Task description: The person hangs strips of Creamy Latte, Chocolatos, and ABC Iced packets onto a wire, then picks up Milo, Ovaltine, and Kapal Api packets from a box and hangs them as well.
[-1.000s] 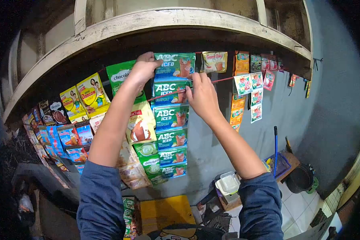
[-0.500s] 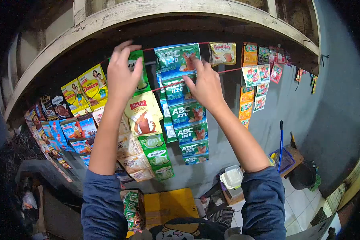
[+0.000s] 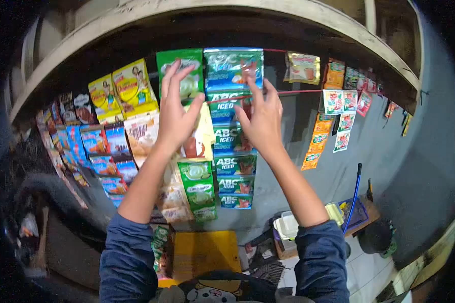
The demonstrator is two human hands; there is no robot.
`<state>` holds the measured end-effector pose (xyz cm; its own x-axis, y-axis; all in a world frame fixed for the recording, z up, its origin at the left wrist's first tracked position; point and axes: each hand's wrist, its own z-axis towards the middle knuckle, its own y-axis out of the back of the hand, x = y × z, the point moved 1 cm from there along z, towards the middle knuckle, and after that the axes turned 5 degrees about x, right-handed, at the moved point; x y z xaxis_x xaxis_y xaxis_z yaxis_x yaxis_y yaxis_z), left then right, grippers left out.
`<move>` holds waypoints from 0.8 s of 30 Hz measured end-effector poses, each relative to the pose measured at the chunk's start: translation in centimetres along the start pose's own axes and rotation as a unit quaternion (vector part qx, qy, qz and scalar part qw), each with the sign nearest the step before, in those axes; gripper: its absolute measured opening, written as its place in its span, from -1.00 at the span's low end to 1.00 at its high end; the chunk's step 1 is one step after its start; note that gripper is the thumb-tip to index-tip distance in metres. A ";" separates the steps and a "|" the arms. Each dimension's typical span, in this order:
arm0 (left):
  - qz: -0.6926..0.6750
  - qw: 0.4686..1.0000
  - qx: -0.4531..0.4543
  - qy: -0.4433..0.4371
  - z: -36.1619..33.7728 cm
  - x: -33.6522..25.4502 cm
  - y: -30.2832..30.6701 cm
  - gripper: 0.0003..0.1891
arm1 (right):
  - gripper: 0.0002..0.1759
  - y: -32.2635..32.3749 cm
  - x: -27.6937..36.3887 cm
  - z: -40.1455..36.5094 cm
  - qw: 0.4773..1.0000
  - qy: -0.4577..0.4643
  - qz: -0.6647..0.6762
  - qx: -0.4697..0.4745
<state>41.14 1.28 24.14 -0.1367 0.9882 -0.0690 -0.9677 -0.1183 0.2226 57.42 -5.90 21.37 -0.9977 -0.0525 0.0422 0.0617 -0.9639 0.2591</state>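
Note:
My left hand (image 3: pixel 179 118) is raised, fingers apart, in front of a green chocolate-drink sachet (image 3: pixel 166 61). Its thumb lies over the upper part of a cream MaxTea sachet (image 3: pixel 205 134), partly hidden by the hand. My right hand (image 3: pixel 264 118) has its fingers spread too, with the fingertips at the lower right of the top ABC Iced coffee sachet (image 3: pixel 222 65). That sachet heads a hanging strip of several blue-green ones (image 3: pixel 227 136). A red cord (image 3: pixel 298 92) runs across behind the right fingers.
Yellow Dancow sachets (image 3: pixel 131 86) and blue sachet strips (image 3: pixel 93 141) hang at left. A gold sachet (image 3: pixel 303 68), orange strips (image 3: pixel 317 143) and Teajus sachets (image 3: pixel 346 122) hang at right. A wooden beam (image 3: pixel 227 11) arches overhead. Below are a yellow board (image 3: pixel 207 252) and plastic containers (image 3: pixel 287 225).
The view has shifted, and both hands sit lower in it. My left hand has moved right, uncovering more of the green sachet. The ABC strip hangs straighter, close beside the green one.

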 end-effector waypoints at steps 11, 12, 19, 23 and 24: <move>-0.242 0.693 -0.022 0.678 -42.2 -3.4 0.4 -0.50 | -0.56 -2.3 0.0 -31.1 0.821 -0.277 0.285 0.411; -0.323 0.512 -0.051 0.794 -46.5 -3.1 2.4 -0.52 | -0.59 -4.0 -1.9 -38.2 0.741 -0.255 0.365 0.503; -0.322 0.420 -0.193 0.826 -48.8 -9.3 9.8 -0.77 | -0.46 -1.8 -0.8 -47.6 0.546 -0.043 0.315 0.775; -0.309 0.283 -0.287 0.861 -49.0 -8.3 10.4 -0.73 | -0.35 -4.8 3.2 -42.2 0.486 -0.101 0.231 0.837; -0.310 0.282 -0.280 0.864 -48.2 -7.9 10.6 -0.74 | -0.32 -5.4 4.2 -41.1 0.488 -0.124 0.213 0.837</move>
<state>21.76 -12.49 -19.87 0.6644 -0.6291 -0.4036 -0.7344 -0.4493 -0.5087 51.73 -11.65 -19.47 -0.8639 0.0788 0.4974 0.4047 0.6964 0.5927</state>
